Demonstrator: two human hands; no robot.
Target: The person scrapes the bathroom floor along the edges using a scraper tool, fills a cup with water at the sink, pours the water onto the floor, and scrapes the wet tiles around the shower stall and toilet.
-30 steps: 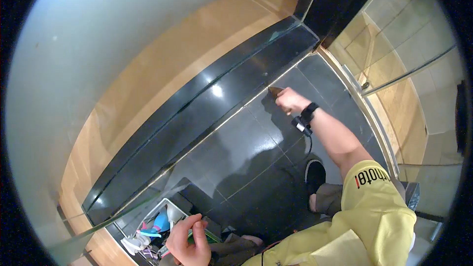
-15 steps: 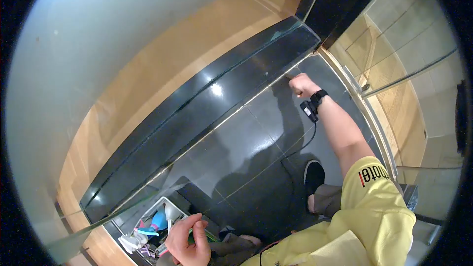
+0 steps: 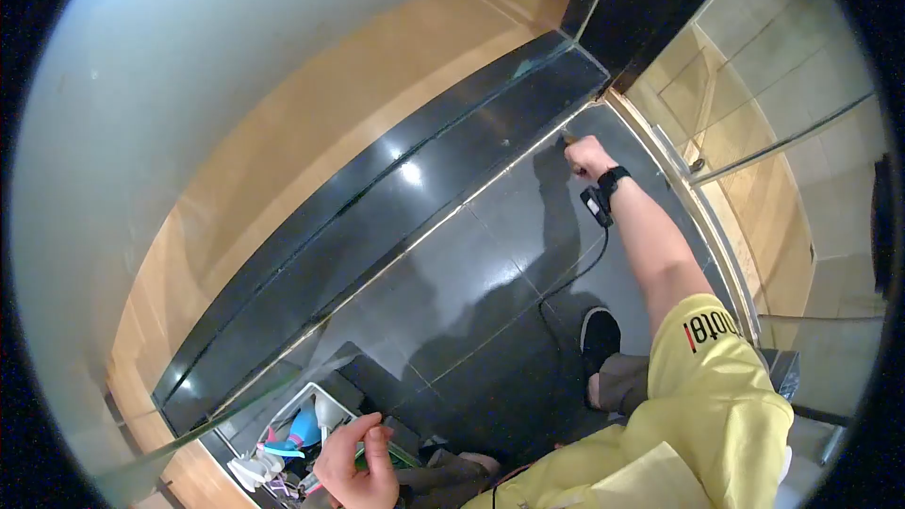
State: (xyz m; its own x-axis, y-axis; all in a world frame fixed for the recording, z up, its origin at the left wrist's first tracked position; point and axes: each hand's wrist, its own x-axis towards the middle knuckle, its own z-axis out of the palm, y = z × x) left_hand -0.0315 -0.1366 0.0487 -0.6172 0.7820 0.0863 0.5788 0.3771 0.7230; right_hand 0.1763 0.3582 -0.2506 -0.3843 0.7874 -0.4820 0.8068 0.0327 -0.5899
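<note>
My right hand [image 3: 589, 158] reaches down to the dark tiled floor [image 3: 452, 273], near the far corner. Its fingers are closed around something small; only a short dark tip shows beside the pale seam [image 3: 443, 217] between floor and ledge, too small to name. A black watch [image 3: 613, 178] sits on that wrist, with a small black device [image 3: 596, 205] and its cable beside it. My left hand [image 3: 356, 467] is loosely curled at the lower left, thumb apart from the fingers, with nothing visible in it. It is in front of a white caddy [image 3: 312, 386] holding a blue bottle [image 3: 304, 426].
A black ledge [image 3: 386, 179] runs diagonally along the floor. Glass panels [image 3: 123, 132] stand at the left, and a metal door track [image 3: 693, 179] runs along the right. My shoe [image 3: 600, 339] is on the tiles near the cable.
My right hand has shifted slightly right and turned a little, still low by the seam. The left hand has barely moved.
</note>
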